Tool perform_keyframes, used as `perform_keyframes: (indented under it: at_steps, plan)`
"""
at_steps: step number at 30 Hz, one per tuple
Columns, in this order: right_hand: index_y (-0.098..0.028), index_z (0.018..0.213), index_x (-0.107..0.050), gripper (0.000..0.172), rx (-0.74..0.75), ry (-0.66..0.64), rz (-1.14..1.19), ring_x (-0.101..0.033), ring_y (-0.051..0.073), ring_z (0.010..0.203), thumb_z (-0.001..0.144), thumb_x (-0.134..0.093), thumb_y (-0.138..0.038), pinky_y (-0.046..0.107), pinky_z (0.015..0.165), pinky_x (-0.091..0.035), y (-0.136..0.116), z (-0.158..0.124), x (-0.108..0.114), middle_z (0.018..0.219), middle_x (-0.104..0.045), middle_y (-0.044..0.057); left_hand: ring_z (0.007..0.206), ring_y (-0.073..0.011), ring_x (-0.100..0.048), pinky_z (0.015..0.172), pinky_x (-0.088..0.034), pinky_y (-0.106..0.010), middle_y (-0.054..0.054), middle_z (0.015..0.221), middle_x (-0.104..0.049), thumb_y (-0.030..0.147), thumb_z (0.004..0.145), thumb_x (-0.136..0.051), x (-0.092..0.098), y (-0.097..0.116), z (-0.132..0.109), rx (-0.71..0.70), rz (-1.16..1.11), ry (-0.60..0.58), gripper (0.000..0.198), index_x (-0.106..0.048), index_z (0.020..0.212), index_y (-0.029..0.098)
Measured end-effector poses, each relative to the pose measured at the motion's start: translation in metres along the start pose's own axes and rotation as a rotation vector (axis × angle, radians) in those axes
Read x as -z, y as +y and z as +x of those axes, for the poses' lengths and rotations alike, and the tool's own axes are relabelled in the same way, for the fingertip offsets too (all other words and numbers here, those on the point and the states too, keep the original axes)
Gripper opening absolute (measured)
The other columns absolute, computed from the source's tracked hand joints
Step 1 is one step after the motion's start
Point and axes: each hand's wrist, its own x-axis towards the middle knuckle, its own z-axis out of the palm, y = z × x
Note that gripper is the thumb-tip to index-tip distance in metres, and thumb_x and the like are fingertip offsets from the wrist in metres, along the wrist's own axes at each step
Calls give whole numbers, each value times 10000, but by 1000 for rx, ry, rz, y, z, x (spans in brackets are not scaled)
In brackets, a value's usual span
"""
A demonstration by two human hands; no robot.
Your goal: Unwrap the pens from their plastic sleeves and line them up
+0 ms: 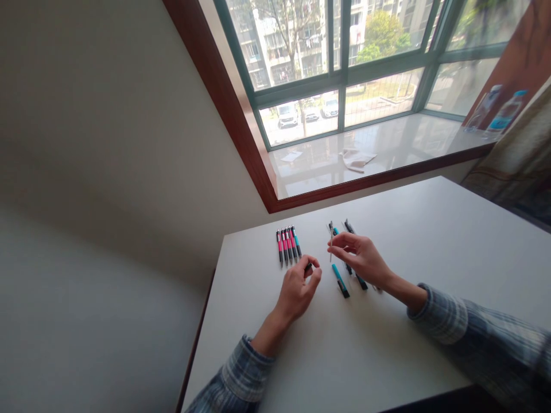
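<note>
My right hand (pixel 365 259) pinches a thin pen refill (pixel 331 253), held nearly upright above the table. My left hand (pixel 297 291) is curled around a small dark pen part (pixel 308 266); most of it is hidden by the fingers. Between the hands lies a teal and black pen barrel (pixel 339 279). Beyond my left hand several pink and black pens (pixel 284 246) lie side by side, with a teal one (pixel 296 241) at the right end of that row. More dark and teal pen pieces (pixel 349 226) lie behind and beneath my right hand, partly covered by it.
The white table (pixel 241 287) meets a wall on the left and a window sill (pixel 310 182) at the back. On the sill are a crumpled cloth (pixel 357 160), a paper piece (pixel 291 156) and plastic bottles (pixel 508 112). A curtain (pixel 512 149) hangs at right.
</note>
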Motion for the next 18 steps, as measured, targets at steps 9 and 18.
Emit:
perform_keyframes:
  at_steps: [9,18]
  plan:
    - [-214,992,-745,190,18,12,-70,-730,210,861,920,-709,-386,340,783,-585,5,2,3,971,-780,46,1118,-316,-688,1011,-524,-459,-121,1295,-718,622,804,-765,-19,-3,1,-120,342,-24,714,-622,1385,231]
    - [-207,985,-741,219,-1,27,-36,-729,224,854,907,-727,-411,355,793,-591,6,3,3,973,-784,65,761,-179,-629,751,-490,-297,-45,977,-733,523,907,-680,-19,7,1,-15,143,73,446,-715,1241,229]
